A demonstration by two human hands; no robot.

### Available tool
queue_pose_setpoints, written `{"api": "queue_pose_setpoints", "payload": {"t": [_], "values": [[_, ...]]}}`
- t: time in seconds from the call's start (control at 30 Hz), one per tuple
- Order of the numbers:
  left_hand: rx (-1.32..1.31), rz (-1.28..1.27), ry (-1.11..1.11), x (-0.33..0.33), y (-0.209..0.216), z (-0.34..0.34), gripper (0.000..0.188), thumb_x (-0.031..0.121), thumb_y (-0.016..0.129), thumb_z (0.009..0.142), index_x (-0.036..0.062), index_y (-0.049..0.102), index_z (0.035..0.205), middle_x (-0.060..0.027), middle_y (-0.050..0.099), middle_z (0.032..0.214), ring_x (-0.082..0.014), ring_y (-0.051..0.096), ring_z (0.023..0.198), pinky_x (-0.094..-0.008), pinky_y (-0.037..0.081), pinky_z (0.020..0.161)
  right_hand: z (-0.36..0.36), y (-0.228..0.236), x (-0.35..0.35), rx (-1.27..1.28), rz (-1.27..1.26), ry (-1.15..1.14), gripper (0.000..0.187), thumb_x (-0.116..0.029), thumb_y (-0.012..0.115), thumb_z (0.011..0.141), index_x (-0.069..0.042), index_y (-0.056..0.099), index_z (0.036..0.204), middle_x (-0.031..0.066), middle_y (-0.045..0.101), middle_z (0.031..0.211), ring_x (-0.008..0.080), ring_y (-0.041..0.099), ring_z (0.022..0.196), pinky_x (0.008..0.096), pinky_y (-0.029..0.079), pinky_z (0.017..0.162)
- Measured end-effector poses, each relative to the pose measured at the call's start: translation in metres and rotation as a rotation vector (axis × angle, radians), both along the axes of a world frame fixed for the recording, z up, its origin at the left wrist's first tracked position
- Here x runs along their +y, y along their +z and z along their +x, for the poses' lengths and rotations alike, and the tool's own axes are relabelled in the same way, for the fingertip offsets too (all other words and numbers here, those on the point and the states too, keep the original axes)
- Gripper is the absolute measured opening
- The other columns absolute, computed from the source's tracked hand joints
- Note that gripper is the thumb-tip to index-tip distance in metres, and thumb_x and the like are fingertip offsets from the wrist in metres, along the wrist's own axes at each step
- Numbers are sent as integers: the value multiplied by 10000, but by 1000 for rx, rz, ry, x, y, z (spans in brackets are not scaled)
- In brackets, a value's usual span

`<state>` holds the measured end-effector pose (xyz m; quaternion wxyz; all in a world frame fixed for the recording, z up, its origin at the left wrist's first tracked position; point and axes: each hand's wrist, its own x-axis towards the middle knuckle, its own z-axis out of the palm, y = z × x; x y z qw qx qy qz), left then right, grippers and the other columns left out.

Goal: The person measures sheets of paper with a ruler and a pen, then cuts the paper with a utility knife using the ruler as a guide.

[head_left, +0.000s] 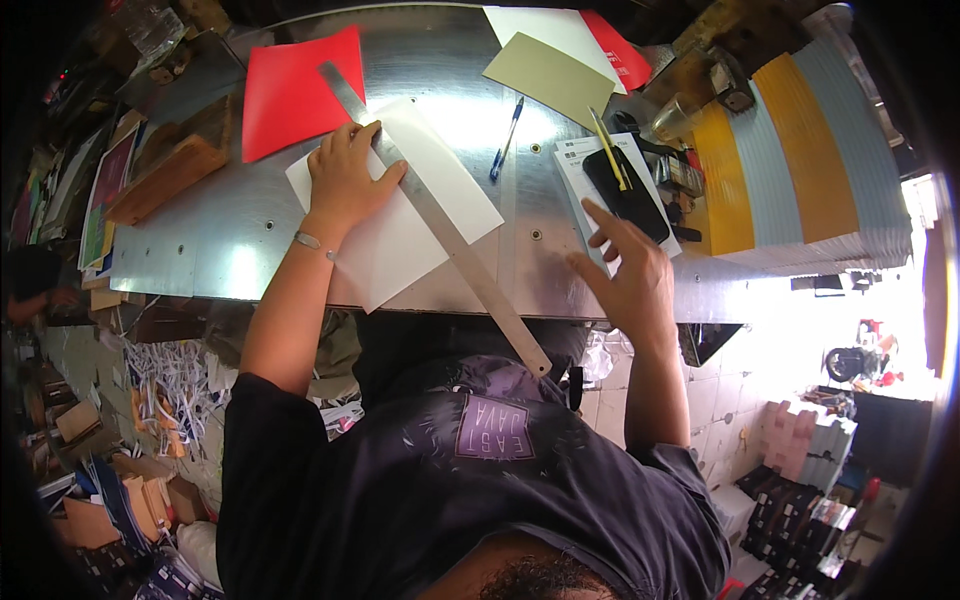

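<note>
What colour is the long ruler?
The ruler is silver-grey, best seen in the head view.

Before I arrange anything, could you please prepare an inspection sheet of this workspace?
Surface: metal table, shiny, with bolt heads.
Work items: metal ruler lying diagonally across white paper, its lower end extending past the table's near edge.
Clutter: red sheet, olive sheet, blue pen; yellow pen on a black phone-like object.
Hands: left hand rests on paper and ruler, fingers spread; right hand is open, nothing seen in it.
Cables: nothing seen that is clearly a cable.
Surroundings: yellow and grey-blue stack at right; paper strips on the floor at left.
</note>
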<state>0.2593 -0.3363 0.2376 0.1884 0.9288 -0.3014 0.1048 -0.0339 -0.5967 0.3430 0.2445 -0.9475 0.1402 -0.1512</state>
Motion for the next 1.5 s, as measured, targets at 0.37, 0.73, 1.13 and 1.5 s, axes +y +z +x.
{"api": "queue_pose_setpoints", "payload": {"t": [0.37, 0.73, 1.13, 1.5], "values": [[20, -9, 12, -7, -5, 0, 771, 539, 772, 918, 116, 598, 1539, -155, 553, 1495, -347, 464, 1461, -543, 296, 1243, 86, 6, -88, -33, -402, -176, 478, -295, 839, 921, -142, 747, 1364, 125, 756, 1202, 372, 704, 1158, 482, 572, 974], [-57, -51, -3, -3, -9, 2, 774, 508, 817, 900, 100, 613, 1526, -162, 591, 1478, -367, 515, 1427, -541, 361, 1198, 183, -61, -52, -44, -839, 370, 396, -52, 687, 928, -220, 811, 1265, 77, 762, 1221, 266, 700, 1157, 406, 499, 1028], [-29, -94, -64, 0, -8, 2, 830, 542, 828, 853, 67, 615, 1499, -128, 602, 1545, -309, 489, 1479, -513, 310, 1237, 89, -44, 30, -161, -38, 487, 371, -239, 818, 912, -91, 651, 1208, 142, 686, 999, 383, 715, 918, 504, 556, 794], [-19, 45, -75, 0, 1, 2, 902, 605, 799, 888, 33, 583, 1552, -160, 553, 1640, -349, 464, 1530, -539, 294, 1259, -8, -68, 22, -23, 31, 461, 841, -499, 933, 692, -128, 687, 1405, 104, 674, 1170, 338, 695, 1065, 449, 523, 944]]}}
